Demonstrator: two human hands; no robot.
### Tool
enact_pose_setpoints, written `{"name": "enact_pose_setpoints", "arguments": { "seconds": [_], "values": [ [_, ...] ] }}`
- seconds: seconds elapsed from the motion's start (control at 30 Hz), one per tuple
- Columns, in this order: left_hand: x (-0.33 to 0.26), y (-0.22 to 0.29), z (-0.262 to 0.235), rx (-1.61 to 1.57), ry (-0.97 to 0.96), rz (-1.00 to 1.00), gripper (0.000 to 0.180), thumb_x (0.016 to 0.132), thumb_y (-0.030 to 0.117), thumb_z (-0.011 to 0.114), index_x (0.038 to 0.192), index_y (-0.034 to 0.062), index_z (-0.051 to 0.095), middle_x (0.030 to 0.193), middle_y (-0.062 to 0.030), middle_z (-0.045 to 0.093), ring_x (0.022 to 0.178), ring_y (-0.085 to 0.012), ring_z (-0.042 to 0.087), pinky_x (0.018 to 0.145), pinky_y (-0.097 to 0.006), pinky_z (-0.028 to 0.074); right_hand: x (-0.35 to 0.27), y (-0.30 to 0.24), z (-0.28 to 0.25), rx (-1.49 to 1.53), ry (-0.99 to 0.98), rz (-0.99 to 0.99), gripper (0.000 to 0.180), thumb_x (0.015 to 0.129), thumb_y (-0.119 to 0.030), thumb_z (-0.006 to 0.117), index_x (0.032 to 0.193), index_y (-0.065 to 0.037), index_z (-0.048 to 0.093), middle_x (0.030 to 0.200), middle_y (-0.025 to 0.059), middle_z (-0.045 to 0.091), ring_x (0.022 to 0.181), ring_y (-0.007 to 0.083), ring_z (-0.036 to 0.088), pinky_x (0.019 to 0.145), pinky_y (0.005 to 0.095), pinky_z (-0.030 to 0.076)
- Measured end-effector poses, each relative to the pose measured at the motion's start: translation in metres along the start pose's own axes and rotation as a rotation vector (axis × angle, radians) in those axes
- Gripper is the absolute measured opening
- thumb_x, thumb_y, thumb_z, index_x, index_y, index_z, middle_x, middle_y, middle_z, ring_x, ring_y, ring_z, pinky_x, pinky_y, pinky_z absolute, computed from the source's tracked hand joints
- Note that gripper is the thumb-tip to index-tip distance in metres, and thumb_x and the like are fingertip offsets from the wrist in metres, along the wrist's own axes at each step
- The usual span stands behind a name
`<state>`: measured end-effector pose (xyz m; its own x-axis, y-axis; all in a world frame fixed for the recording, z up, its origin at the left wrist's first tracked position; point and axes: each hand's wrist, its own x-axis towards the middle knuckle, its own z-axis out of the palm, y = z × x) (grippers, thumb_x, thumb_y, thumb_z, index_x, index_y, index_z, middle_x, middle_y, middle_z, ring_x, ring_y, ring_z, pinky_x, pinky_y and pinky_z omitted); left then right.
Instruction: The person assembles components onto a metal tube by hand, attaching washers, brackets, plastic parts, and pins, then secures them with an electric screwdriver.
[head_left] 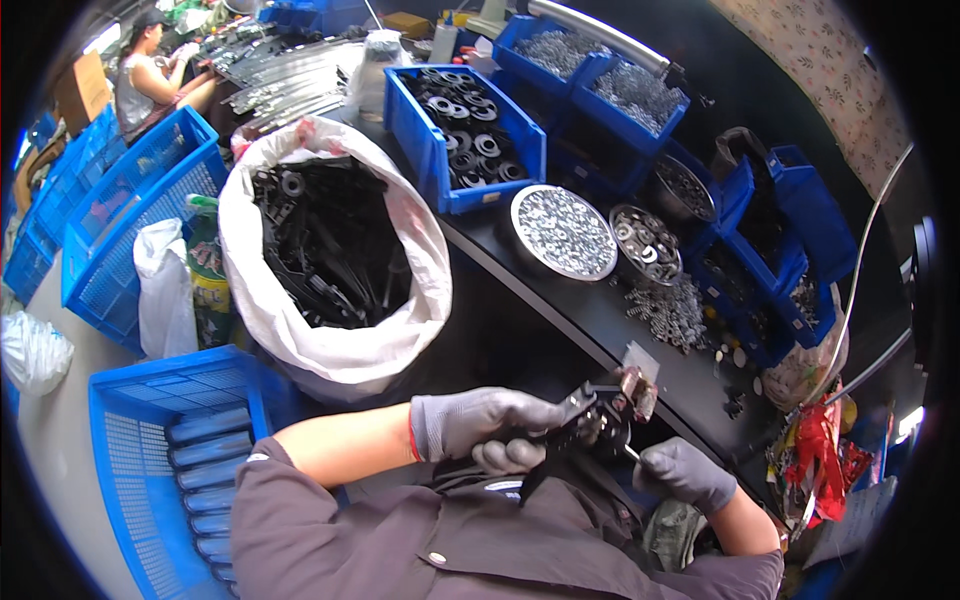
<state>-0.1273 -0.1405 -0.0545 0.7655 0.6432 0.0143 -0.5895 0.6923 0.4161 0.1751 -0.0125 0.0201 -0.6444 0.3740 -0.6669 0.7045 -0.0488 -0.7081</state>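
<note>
My left hand (485,425), in a grey glove, is closed on a black mechanical part (598,425) in front of my chest. Fingers and thumb wrap its left end, so that end is hidden. The part lies against a small worn metal fixture (640,385) at the bench edge. My right hand (688,472), gloved too, is closed just right of the part. From its fingers a thin pale rod (632,455) points toward the part; the rest of it is hidden in the fist.
A white sack (430,290) of black parts stands left of the bench (560,300). Blue bins (540,165), a bowl of small metal pieces (563,232) and loose springs (670,312) lie beyond. A blue basket (130,480) is at lower left. Another person (150,75) sits far left.
</note>
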Motion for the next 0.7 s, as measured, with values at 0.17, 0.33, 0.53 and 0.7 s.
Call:
{"name": "enact_pose_setpoints", "arguments": {
  "seconds": [0.17,0.33,0.53,0.7],
  "values": [
    [0.002,-0.012,-0.012,-0.120,-0.211,0.100,0.053,0.097,0.036,0.052,0.139,0.0051,0.040,0.062,0.0001,0.044,0.042,-0.0038,0.037,0.033,-0.017,0.026,-0.004,-0.017,0.026,-0.685,0.683,-0.699,0.021,0.088,-0.022,0.065,0.080,-0.003,0.066,0.067,0.0130,0.062,0.061,0.0273,0.063,0.054,0.0343,0.047],
    [0.000,-0.009,-0.006,-0.202,-0.228,0.136,0.047,0.099,0.036,0.050,0.136,0.0069,0.044,0.062,-0.0003,0.046,0.040,-0.0046,0.037,0.033,-0.017,0.029,0.008,-0.005,0.009,-0.212,0.210,-0.350,0.042,0.096,-0.038,0.055,0.083,-0.001,0.070,0.066,0.0032,0.061,0.059,0.0111,0.052,0.058,0.0263,0.042],
    [0.008,-0.013,-0.008,-0.014,-0.253,0.200,0.059,0.098,0.038,0.050,0.142,0.0011,0.035,0.059,-0.0029,0.046,0.038,-0.0055,0.038,0.033,-0.019,0.030,0.004,-0.015,-0.005,-0.035,-0.062,-0.101,0.052,0.096,-0.050,0.052,0.086,-0.002,0.072,0.073,-0.0004,0.062,0.071,0.0075,0.051,0.068,0.0241,0.042],
    [0.015,-0.004,-0.004,-0.118,-0.181,0.197,0.060,0.098,0.035,0.051,0.144,0.0018,0.032,0.059,-0.0050,0.047,0.040,-0.0066,0.039,0.036,-0.019,0.032,0.002,-0.008,-0.008,-0.062,0.109,-0.228,0.041,0.096,-0.040,0.056,0.084,-0.003,0.070,0.070,0.0042,0.063,0.070,0.0090,0.055,0.069,0.0257,0.045]
  ]
}}
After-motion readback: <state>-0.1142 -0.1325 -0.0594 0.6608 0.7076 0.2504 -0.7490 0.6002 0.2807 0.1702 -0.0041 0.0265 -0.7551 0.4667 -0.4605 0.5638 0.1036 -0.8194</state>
